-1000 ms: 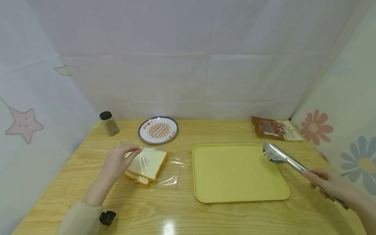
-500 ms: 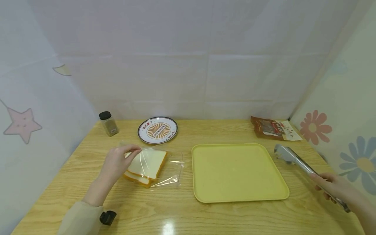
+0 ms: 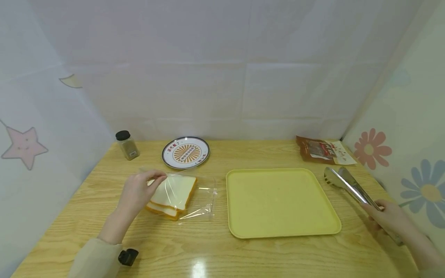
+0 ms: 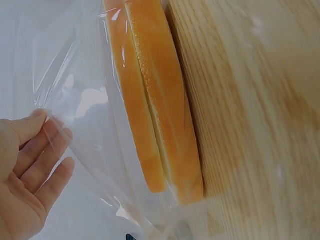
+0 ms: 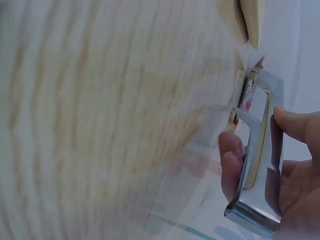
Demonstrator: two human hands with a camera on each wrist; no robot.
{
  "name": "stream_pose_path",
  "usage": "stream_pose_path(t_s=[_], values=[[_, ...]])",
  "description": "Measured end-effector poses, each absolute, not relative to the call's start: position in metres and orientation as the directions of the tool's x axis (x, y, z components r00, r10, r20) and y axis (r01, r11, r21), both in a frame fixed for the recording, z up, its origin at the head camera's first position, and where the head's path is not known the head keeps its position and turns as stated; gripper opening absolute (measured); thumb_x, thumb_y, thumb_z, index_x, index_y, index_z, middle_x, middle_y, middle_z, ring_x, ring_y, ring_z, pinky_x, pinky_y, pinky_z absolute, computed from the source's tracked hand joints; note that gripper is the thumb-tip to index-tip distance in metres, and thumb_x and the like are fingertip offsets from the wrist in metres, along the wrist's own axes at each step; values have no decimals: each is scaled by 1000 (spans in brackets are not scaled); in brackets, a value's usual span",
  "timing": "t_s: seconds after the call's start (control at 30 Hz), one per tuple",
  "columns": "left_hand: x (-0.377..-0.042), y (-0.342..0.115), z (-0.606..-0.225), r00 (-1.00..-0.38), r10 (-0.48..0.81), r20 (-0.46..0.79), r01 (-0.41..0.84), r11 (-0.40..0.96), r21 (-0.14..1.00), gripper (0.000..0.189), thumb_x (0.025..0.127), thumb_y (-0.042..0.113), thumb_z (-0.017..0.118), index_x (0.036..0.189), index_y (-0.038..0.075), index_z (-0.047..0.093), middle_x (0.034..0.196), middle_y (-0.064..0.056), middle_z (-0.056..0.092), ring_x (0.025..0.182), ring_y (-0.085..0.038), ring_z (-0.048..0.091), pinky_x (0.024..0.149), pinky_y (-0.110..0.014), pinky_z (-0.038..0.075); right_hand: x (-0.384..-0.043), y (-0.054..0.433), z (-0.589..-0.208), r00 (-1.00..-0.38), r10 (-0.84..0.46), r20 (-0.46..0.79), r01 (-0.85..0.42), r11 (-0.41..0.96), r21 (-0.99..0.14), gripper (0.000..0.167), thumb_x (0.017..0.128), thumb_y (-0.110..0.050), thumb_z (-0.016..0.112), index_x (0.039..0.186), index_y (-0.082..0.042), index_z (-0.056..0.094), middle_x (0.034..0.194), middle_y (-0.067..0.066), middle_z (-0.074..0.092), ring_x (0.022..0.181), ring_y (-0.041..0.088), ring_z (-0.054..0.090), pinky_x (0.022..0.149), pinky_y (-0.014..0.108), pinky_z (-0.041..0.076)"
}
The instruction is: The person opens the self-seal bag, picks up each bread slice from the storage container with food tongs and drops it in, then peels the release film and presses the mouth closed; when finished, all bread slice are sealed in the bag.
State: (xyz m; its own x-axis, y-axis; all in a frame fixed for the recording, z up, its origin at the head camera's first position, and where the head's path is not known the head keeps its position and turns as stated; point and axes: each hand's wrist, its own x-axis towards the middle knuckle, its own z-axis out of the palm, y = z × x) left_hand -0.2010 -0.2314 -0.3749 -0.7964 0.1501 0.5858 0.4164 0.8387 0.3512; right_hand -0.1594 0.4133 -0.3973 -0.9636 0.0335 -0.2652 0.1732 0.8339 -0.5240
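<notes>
— Left hand: condition of grip?
— Pinching clear plastic film between thumb and fingertips; through the film, two stacked bread slices, towards the left edge of the tabletop.
— Right hand?
— Gripping metal tongs in curled fingers; with tips spread apart, near the tabletop's right edge, just beside the yellow tray.
— Remainder?
— Black-lidded jar at the rear left corner; round plate along the rear edge; brown packet near the rear right corner.
</notes>
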Motion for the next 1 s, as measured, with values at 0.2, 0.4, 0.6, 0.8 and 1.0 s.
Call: stream_pose_path(t_s=[0.2,0.4,0.6,0.8,1.0], values=[[-199,-230,-373,-817,139,559,392,846,363,7,84,13,71,88,8,73,82,-7,74,67,-21,67,57,-35,50,-168,410,-399,-990,8,-137,55,940,-338,69,98,-43,43,104,26,50,81,28,66,73,43,63,59,47,53],[-199,-229,-372,-826,137,547,386,844,372,6,84,13,71,87,8,74,82,-7,74,66,-20,66,56,-33,48,-168,406,-401,-994,41,-103,71,949,-306,52,96,-43,48,73,3,56,61,4,55,56,20,50,49,31,41],[-199,-230,-374,-812,161,561,420,829,370,5,83,11,72,86,9,73,82,-6,74,75,-24,70,63,-41,54,-163,401,-403,-990,49,-133,87,950,-301,50,95,-44,49,60,-10,39,54,-2,35,47,12,36,43,24,34],[-201,-231,-378,-789,190,585,456,818,351,5,80,8,74,85,9,73,81,-4,74,75,-22,70,64,-41,54,-163,400,-403,-985,41,-166,92,944,-315,51,97,-46,45,63,-8,38,56,-1,34,49,12,37,44,25,35],[-201,-232,-379,-789,200,581,460,820,341,7,79,7,74,86,10,73,82,-3,74,76,-23,71,65,-41,55,-165,400,-400,-983,21,-184,75,953,-293,60,96,-49,44,68,3,45,59,7,43,52,16,43,47,28,39]])
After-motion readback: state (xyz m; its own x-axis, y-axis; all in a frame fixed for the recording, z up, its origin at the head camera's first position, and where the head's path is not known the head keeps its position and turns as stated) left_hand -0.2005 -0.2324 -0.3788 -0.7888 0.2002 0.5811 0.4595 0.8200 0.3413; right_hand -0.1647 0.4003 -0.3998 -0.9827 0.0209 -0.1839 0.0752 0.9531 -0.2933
